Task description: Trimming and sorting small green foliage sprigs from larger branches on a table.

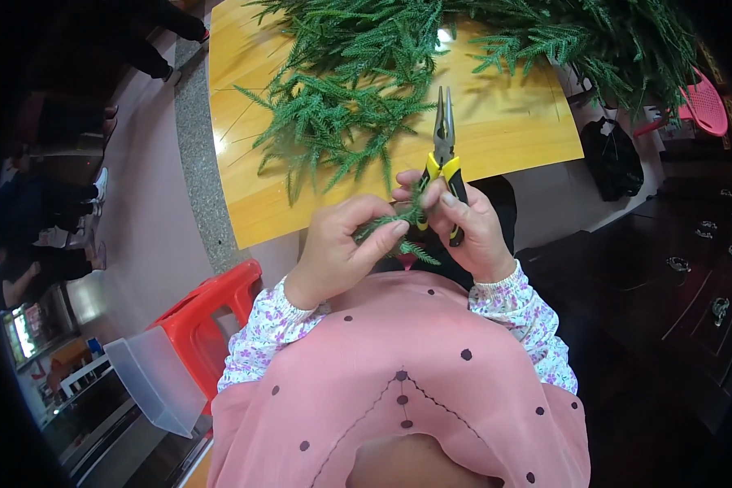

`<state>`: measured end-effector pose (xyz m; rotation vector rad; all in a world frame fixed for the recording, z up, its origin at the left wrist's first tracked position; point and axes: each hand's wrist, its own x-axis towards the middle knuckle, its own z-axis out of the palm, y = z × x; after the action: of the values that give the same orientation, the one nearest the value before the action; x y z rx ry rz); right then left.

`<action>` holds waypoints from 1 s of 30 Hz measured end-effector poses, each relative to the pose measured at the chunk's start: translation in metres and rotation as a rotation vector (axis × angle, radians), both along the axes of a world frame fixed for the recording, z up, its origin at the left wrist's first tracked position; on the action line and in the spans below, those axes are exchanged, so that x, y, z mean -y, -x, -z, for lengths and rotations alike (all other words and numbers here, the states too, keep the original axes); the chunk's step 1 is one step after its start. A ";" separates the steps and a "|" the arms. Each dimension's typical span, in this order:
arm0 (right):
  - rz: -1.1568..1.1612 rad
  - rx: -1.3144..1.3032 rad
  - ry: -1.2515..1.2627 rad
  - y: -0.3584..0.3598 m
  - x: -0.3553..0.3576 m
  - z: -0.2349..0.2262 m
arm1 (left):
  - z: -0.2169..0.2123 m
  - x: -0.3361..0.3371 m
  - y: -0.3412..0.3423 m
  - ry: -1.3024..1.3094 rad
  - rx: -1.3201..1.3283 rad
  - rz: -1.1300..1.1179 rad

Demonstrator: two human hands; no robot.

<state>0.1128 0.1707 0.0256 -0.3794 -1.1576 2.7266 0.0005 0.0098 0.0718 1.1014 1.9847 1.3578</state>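
Note:
My right hand (473, 232) grips needle-nose pliers (443, 142) with yellow and black handles, jaws pointing up and away from me. My left hand (346, 244) pinches a small green artificial fir sprig (398, 232) between thumb and fingers. The sprig runs across to my right hand, whose fingers also touch it. Both hands sit close together just in front of my chest, below the near edge of a wooden table (512, 130). A big heap of green fir branches (366, 89) covers the table's far part.
A red plastic stool (211, 313) stands at my left, with a clear plastic box (150, 378) beside it. A pink chair (703, 106) and a black bag (610, 159) are at the right. Dark furniture (691, 268) fills the right side. People's legs show far left.

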 end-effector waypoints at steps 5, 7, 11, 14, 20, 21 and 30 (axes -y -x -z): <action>-0.007 -0.081 0.010 -0.006 -0.003 -0.003 | -0.001 0.008 -0.001 -0.025 0.038 -0.174; -0.029 -0.092 0.031 -0.008 -0.003 -0.005 | 0.002 0.009 0.000 -0.012 0.103 -0.238; -0.126 -0.099 0.015 -0.015 -0.005 -0.006 | 0.019 0.003 0.001 -0.063 0.230 -0.338; -0.275 -0.122 0.073 -0.021 -0.008 -0.008 | 0.021 -0.005 -0.001 -0.126 0.319 -0.319; -0.594 0.024 0.129 -0.018 -0.010 -0.018 | 0.009 -0.011 0.002 -0.090 0.503 0.044; -0.590 0.104 0.108 -0.018 -0.009 -0.018 | 0.011 -0.011 0.000 -0.086 0.505 0.043; 0.195 0.005 -1.473 -0.010 0.014 -0.029 | 0.024 -0.011 0.001 -0.055 0.430 -0.318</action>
<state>0.1232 0.1569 0.0545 -0.2146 -2.4427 1.1166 -0.0001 0.0203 0.0474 0.4658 1.8533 1.6545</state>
